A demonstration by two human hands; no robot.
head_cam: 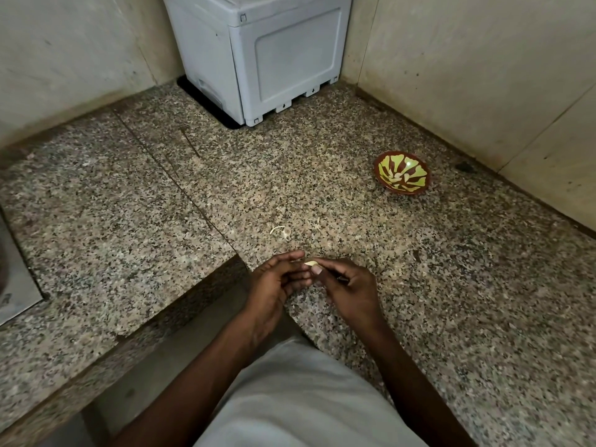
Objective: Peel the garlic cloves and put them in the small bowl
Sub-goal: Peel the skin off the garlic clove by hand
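A pale garlic clove [310, 262] sits between the fingertips of both hands, just above the speckled granite counter [451, 285]. My left hand [277, 279] curls its fingers round the clove from the left. My right hand [348, 285] pinches the clove's right end with thumb and forefinger. The small bowl [402, 171], brown with a green leaf pattern, stands on the counter at the far right near the wall; a pale peeled piece lies inside it. Bits of loose garlic skin [280, 231] lie on the counter just beyond my hands.
A grey plastic appliance [258, 53] stands in the far corner between two tiled walls. The counter is L-shaped, with its inner corner edge [238, 256] right by my left hand. A metal sink edge [16, 279] shows at the far left.
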